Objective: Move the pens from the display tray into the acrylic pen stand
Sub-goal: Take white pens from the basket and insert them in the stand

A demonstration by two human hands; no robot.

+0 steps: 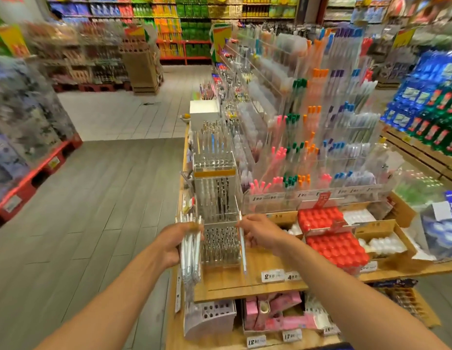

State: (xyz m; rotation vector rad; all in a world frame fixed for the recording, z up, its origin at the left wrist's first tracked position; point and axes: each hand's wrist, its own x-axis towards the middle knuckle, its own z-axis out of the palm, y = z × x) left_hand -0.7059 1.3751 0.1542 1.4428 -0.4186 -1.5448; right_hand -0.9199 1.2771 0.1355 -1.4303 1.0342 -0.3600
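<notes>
Shop aisle with grey plank flooring (93,198) lying open to the left of a wooden worktop (257,284). At its left front corner stands a clear acrylic pen stand (220,243), a boxy grid of holes partly filled with pens. Red-capped items in cardboard trays (333,238) sit to its right. Left hand (173,245) grips a bundle of slim white pens (192,251) beside the stand; right hand (260,232) pinches a single white pen (242,245) upright at its right edge.

red trays (331,238) and price tags (272,276) on wooden shelf (247,286).
</notes>
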